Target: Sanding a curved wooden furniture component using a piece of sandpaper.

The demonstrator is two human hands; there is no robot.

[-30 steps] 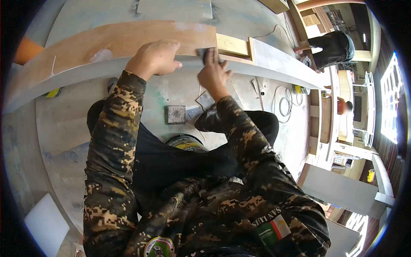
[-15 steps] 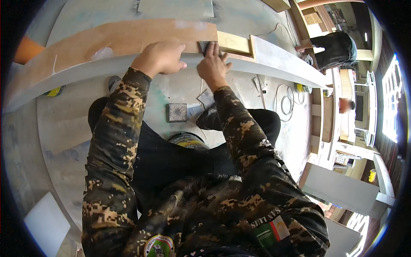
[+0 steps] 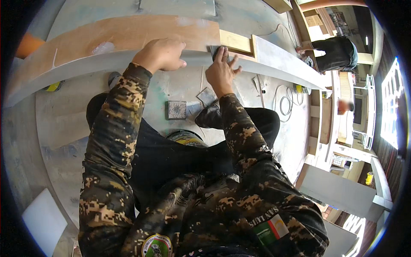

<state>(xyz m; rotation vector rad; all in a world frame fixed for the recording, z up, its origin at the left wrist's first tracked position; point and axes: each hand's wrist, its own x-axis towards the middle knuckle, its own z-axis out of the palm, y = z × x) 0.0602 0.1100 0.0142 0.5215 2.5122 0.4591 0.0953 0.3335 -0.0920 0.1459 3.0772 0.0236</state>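
Note:
A long board [image 3: 128,32] with a brown wood face and a grey edge runs across in front of me. My left hand [image 3: 162,55] rests at the near edge of its brown face. The fingers are bent over the face, with the thumb lower against the grey side. My right hand [image 3: 222,75] presses a small dark sanding pad [image 3: 215,50] to the board's near edge, beside a pale yellow recessed strip [image 3: 235,40]. Its index and middle fingers lie on the pad, while the others stick out to the right. The pad is partly covered by the fingers.
A bucket [image 3: 186,138] stands between my legs. On the floor lie a grey square block [image 3: 177,110], a tilted square piece [image 3: 207,96] and a coiled hose [image 3: 287,103]. Another person [image 3: 336,52] bends at the far right. A white panel [image 3: 45,212] is at lower left.
My right hand has slid the sanding pad a little right and toward me along the board's edge. My left hand has stayed in about the same place.

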